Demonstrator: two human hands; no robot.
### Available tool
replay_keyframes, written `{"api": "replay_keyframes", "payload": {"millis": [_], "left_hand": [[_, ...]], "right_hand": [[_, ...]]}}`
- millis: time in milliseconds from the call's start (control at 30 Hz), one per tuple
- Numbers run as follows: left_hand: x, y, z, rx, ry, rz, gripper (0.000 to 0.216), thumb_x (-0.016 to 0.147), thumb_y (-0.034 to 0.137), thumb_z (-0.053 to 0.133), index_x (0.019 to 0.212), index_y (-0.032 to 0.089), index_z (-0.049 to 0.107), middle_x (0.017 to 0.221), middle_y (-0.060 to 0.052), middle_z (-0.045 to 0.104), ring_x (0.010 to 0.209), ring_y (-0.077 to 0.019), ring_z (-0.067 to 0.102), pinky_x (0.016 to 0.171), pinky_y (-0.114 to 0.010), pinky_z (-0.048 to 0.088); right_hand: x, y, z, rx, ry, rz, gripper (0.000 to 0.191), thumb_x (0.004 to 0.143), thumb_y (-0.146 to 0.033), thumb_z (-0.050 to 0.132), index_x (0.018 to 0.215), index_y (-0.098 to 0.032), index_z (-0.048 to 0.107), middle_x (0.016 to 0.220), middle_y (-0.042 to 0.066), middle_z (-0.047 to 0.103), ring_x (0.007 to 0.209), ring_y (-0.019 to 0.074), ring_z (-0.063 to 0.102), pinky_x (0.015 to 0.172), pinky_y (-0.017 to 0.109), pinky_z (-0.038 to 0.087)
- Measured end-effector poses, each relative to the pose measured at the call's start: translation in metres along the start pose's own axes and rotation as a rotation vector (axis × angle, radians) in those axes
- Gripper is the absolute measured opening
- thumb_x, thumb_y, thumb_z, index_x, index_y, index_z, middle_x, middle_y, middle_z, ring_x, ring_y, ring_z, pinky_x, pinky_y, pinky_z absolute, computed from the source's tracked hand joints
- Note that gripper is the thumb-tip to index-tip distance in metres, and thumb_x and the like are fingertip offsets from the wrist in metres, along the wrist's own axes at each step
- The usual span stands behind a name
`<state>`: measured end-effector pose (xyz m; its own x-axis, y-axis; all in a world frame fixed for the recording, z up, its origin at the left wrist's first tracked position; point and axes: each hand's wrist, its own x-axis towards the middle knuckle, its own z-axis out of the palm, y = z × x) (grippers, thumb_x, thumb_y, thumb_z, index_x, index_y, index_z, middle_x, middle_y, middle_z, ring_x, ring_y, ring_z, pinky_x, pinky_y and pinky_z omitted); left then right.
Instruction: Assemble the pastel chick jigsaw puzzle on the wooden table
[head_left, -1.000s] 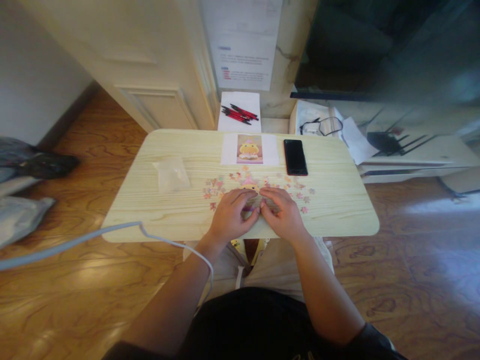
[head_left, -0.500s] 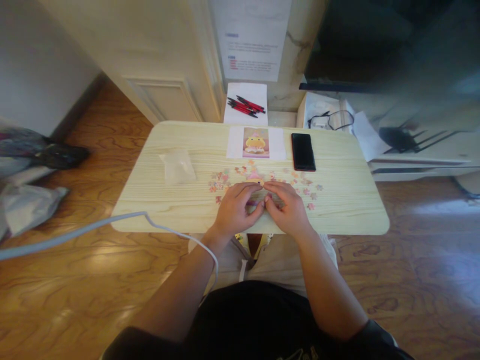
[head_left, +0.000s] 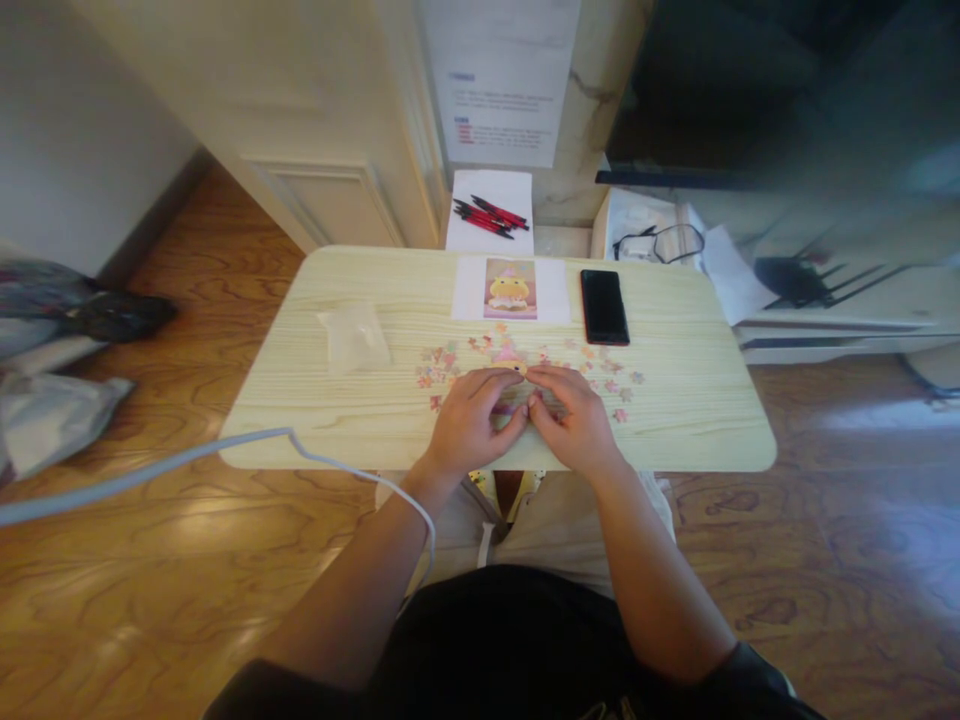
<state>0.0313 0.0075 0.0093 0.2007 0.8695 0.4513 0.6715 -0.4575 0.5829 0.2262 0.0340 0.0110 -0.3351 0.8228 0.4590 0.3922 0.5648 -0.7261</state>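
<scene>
A partly assembled jigsaw puzzle lies near the table's front edge, its pink-and-yellow top showing above my fingers. Around its left side curves my left hand, fingertips and thumb closed in on it. From the other side my right hand holds it in the same way, the tips of both hands almost meeting. My hands cover much of the puzzle. Loose jigsaw pieces are scattered to the left, and more pieces lie beyond and to the right. Behind them is a reference picture of a yellow figure on a white sheet.
On the pale table are a clear plastic bag at left and a black phone at right. Red pens rest on paper behind. Glasses lie on a white box. A grey cable crosses my left forearm.
My hands stay around the puzzle with hardly any movement. The whole view has shifted very slightly.
</scene>
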Motion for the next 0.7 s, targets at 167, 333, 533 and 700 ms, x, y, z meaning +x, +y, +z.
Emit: {"api": "replay_keyframes", "payload": {"millis": [167,333,533,700], "left_hand": [[-0.0002,-0.0011,-0.0003,0.004,-0.002,-0.005,0.037,0.093,0.032,0.066,0.129,0.024,0.063,0.127,-0.009,0.072,0.122,-0.0267,0.066,0.108,-0.047,0.054],[-0.0006,-0.0011,0.0000,0.008,0.004,0.006,0.037,0.094,0.031,0.066,0.130,0.023,0.063,0.127,-0.008,0.072,0.121,-0.0255,0.066,0.108,-0.046,0.054],[-0.0001,-0.0005,-0.0003,0.002,-0.009,-0.004,0.037,0.093,0.032,0.066,0.130,0.024,0.063,0.128,-0.009,0.072,0.122,-0.0264,0.066,0.107,-0.047,0.054],[0.0005,0.0001,-0.0006,0.002,-0.007,0.035,0.025,0.093,0.029,0.066,0.118,0.024,0.068,0.120,-0.008,0.074,0.114,-0.0245,0.069,0.101,-0.045,0.056]], "right_hand": [[0.0004,-0.0006,0.0004,-0.004,-0.008,0.009,0.035,0.096,-0.020,0.062,0.129,-0.030,0.070,0.130,0.007,0.073,0.126,0.0263,0.065,0.112,0.053,0.054],[0.0004,-0.0015,0.0002,-0.003,-0.004,0.002,0.035,0.097,-0.020,0.062,0.129,-0.030,0.071,0.129,0.007,0.073,0.126,0.0255,0.065,0.113,0.051,0.054],[-0.0001,-0.0013,0.0003,-0.018,-0.013,0.016,0.034,0.098,-0.022,0.061,0.130,-0.030,0.071,0.129,0.007,0.073,0.127,0.0261,0.065,0.112,0.052,0.054],[-0.0011,0.0009,0.0002,-0.017,-0.002,0.000,0.035,0.097,-0.021,0.062,0.129,-0.031,0.071,0.129,0.007,0.073,0.125,0.0265,0.065,0.112,0.053,0.054]]}}
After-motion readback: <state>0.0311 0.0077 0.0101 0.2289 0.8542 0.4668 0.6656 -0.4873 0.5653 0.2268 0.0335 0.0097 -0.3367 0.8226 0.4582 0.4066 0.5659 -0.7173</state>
